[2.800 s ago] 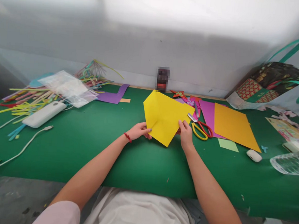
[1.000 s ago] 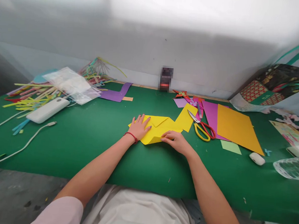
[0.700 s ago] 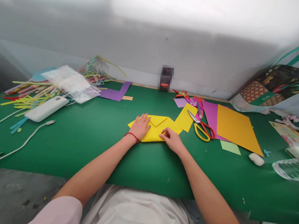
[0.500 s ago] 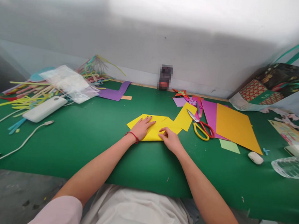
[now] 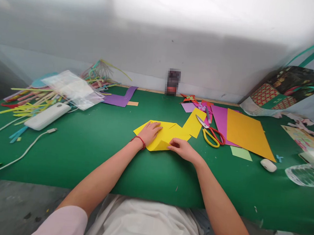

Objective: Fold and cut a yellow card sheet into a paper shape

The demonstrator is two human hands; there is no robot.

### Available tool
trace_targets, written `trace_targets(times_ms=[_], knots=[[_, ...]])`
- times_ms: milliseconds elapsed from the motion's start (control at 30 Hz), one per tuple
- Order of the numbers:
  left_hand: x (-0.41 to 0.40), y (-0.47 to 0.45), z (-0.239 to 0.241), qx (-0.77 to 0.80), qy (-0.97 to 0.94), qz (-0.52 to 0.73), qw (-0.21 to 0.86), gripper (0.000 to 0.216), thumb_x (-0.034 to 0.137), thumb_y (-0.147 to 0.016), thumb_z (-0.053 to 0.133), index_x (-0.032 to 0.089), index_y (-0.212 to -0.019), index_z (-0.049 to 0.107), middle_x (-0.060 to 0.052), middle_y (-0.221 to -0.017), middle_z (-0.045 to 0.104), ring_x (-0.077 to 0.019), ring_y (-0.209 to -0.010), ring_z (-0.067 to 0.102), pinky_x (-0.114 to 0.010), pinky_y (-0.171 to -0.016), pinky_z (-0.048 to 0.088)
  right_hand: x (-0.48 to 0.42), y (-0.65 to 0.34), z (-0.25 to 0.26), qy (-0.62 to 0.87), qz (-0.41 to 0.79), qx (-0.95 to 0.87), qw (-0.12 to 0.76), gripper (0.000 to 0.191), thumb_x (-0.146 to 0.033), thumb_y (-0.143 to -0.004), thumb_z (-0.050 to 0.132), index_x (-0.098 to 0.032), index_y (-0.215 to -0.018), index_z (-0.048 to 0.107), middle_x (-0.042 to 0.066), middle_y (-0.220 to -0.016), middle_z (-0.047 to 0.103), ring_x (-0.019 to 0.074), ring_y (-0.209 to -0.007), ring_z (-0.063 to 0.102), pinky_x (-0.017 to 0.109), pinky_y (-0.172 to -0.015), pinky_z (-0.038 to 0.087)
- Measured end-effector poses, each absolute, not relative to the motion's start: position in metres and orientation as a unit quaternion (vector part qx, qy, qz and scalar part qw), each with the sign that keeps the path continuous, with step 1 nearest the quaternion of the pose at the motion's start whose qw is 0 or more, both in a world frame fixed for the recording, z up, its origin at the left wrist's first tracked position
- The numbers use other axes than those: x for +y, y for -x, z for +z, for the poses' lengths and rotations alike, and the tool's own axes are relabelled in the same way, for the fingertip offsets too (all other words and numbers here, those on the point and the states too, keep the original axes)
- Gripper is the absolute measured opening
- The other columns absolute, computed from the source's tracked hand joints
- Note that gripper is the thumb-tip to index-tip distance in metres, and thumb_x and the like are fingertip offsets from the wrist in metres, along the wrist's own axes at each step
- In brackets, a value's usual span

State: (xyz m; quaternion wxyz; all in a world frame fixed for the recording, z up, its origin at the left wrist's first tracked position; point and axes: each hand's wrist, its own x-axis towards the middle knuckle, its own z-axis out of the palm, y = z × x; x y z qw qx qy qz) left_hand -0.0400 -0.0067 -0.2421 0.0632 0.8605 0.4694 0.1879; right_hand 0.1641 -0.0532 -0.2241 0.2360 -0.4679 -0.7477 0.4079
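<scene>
Right hand [image 5: 183, 148] pinching, left hand [image 5: 148, 132] pressing flat

In the head view, the right thumb and fingertips are clamping the raised near flap of the folded yellow paper [image 5: 167, 133], which is lying mid-way along the green table [image 5: 104, 135]; the left hand is resting over it, grasping nothing. Should the left palm be slipping, the sheet could be skewing; uneven pulling could be creasing the flap askew. Pale marks are showing on the patterned bag's [image 5: 266, 95] green band, too small for reading; the card's [image 5: 292, 136] print is blurring.
</scene>
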Motion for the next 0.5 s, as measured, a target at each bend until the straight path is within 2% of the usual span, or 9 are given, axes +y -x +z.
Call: trace_targets(times_ms=[100,200,300,400,500], knots=[[-0.004,0.043,-0.243,0.434,-0.871,0.211,0.093,0.035,0.005,-0.077,0.037,0.020,-0.096,0.063,-0.007,-0.117,0.057,-0.0185,-0.109,0.050,-0.037,-0.096,0.039,-0.054,-0.169,-0.223,0.438,0.431,-0.755,0.226,0.014,-0.029,-0.069,0.063,-0.020,-0.064,0.053,-0.002,-0.069,0.056,0.0141,-0.066,0.053,0.027,-0.062,0.041],[-0.004,0.045,-0.242,0.455,-0.858,0.217,0.103,0.033,0.008,-0.077,0.041,0.018,-0.102,0.061,-0.007,-0.111,0.058,-0.0188,-0.104,0.053,-0.036,-0.093,0.042,-0.054,-0.168,-0.222,0.436,0.434,-0.756,0.225,0.015,-0.027,-0.068,0.063,-0.020,-0.061,0.052,-0.002,-0.068,0.054,0.0143,-0.066,0.053,0.027,-0.062,0.042],[-0.006,0.041,-0.238,0.500,-0.838,0.205,0.074,0.035,0.010,-0.078,0.041,0.014,-0.109,0.056,-0.010,-0.113,0.057,-0.0211,-0.105,0.052,-0.037,-0.095,0.039,-0.053,-0.167,-0.220,0.435,0.435,-0.756,0.222,0.015,-0.024,-0.067,0.063,-0.020,-0.060,0.051,-0.002,-0.068,0.053,0.0141,-0.066,0.053,0.027,-0.062,0.041],[-0.005,0.033,-0.230,0.526,-0.834,0.163,0.036,0.030,0.012,-0.083,0.036,0.013,-0.102,0.059,-0.012,-0.108,0.058,-0.0227,-0.101,0.053,-0.037,-0.091,0.041,-0.053,-0.166,-0.219,0.435,0.432,-0.759,0.217,0.016,-0.023,-0.067,0.063,-0.020,-0.059,0.050,-0.002,-0.068,0.052,0.0139,-0.066,0.052,0.026,-0.062,0.041],[0.000,0.024,-0.224,0.549,-0.827,0.122,0.005,0.024,0.019,-0.084,0.039,0.013,-0.094,0.060,-0.013,-0.100,0.059,-0.0244,-0.096,0.055,-0.038,-0.085,0.043,-0.053,-0.166,-0.218,0.436,0.429,-0.761,0.213,0.018,-0.023,-0.068,0.064,-0.020,-0.059,0.049,-0.002,-0.067,0.051,0.0137,-0.065,0.052,0.026,-0.062,0.040]])
